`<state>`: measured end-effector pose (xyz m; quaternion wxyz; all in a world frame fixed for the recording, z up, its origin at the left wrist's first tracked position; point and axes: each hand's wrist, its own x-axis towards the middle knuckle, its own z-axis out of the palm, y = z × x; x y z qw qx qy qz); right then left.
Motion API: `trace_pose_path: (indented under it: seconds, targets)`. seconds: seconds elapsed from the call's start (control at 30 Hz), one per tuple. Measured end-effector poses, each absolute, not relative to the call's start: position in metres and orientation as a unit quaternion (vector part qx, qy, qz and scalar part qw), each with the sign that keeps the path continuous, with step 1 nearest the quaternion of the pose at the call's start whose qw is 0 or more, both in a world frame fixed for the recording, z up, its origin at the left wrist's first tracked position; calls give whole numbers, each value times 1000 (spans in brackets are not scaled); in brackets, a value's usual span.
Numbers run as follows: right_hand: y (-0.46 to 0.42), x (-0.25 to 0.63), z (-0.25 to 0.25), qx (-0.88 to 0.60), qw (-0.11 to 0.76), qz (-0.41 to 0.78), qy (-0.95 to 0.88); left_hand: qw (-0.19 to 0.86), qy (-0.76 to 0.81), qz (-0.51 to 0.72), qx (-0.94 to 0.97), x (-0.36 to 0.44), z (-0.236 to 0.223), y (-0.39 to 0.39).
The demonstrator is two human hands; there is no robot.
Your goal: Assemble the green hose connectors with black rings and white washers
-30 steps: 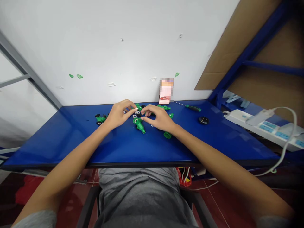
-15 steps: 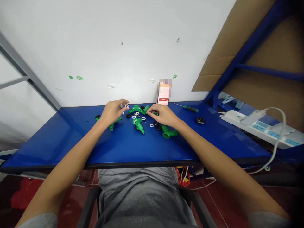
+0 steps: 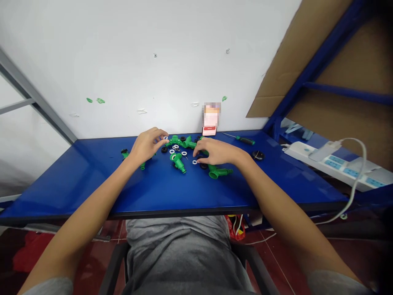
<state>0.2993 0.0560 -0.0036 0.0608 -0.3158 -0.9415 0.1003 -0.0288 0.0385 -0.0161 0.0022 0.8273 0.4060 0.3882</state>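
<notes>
Pickup looks like your step: left hand point(image 3: 145, 146) pinches 1 white ring point(image 3: 166, 138) over the blue table point(image 3: 181, 196), right hand point(image 3: 215, 151) curves, fingers parted, beside black rings point(image 3: 203, 166), so your next move likely needs a careful fingertip pinch.

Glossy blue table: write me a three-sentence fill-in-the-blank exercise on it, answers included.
The bare left hand has a thin ____ ring at its fingertips.
In the picture, the metal-shafted screwdriver lies to the ____ of the lit rectangular phone.
The branched plastic fitting just below the bare right hand in the picture is ____.
Missing words: white; right; green.
</notes>
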Motion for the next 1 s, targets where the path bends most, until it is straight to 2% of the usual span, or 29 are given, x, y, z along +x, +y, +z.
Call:
trace_pose_path:
  seconds: [0.17, 0.23, 0.3, 0.47, 0.67, 1.0]
  targets:
    - [63, 303, -6, -371, 31, 106, -922, 33, 379, 398, 835, -23, -14, 34]
    - [65, 305, -7, -373, 48, 112, -920, 39, 378, 401, 833, -21, -14, 31]
    - [67, 305, -8, -362, 101, 132, -917, 49, 381, 404, 830, -17, -13, 28]
    - [62, 296, -8, -313, 304, 251, -864, 128, 382, 425, 811, -4, -13, 17]
    - [50, 273, -15, -269, 446, 418, -744, 260, 353, 478, 761, 9, -15, 9]
    - [42, 251, -35, -279, 439, 536, -666, 229, 323, 469, 790, 16, -16, -1]
